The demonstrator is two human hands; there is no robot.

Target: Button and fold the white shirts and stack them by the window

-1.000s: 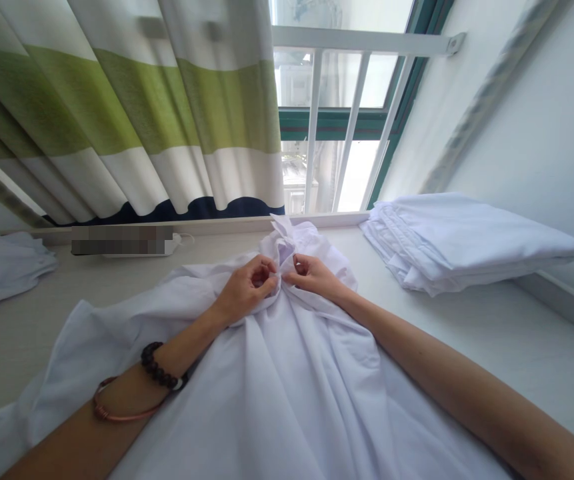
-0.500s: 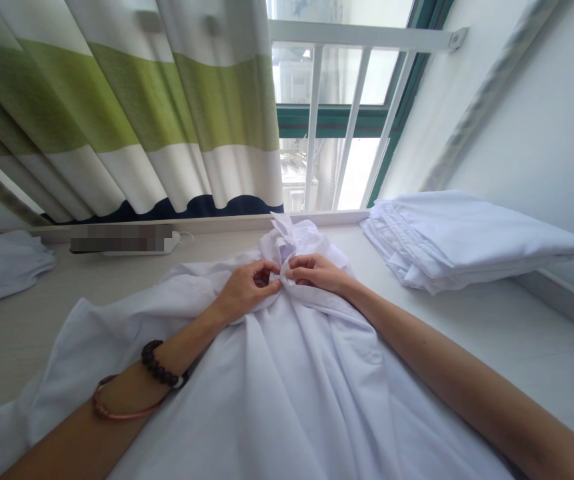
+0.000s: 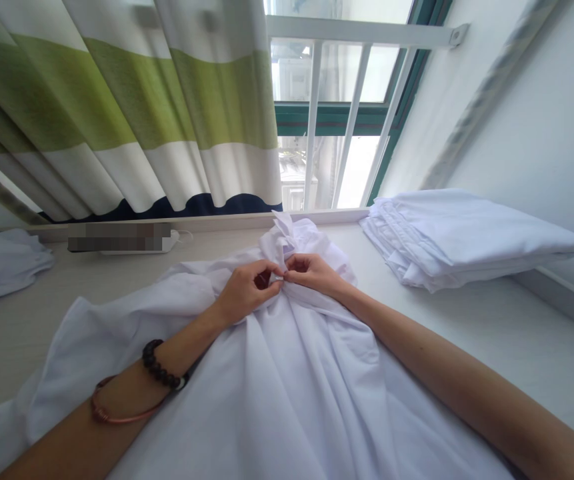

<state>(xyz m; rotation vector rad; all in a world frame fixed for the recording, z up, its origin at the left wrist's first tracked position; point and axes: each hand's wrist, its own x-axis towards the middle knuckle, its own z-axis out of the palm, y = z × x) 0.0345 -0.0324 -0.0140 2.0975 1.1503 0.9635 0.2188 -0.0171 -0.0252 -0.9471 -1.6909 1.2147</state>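
A white garment (image 3: 307, 373) spreads from the near edge up to the middle, its collar-like top gathered in folds near the window. At that gathered part, my left hand (image 3: 249, 288) pinches the white cloth between thumb and index finger. Pressed up close beside it, my right hand (image 3: 311, 272) pinches the same edge, fingertips meeting those of the left. Whatever small part lies between the fingertips is hidden. A dark beaded bracelet (image 3: 157, 365) and a reddish bangle (image 3: 127, 420) circle my left forearm.
A folded stack of white cloth (image 3: 471, 233) lies at the right by the wall. More white cloth (image 3: 4, 267) sits at the far left. Behind are a green-and-white curtain (image 3: 131, 113), white railings (image 3: 351, 127) and a partly blurred white object (image 3: 141, 243) with a cord.
Both hands stay at the same spot on the garment. The fingertips have drawn closer together, and the cloth edge between them is pinched tighter. The view has shifted very slightly.
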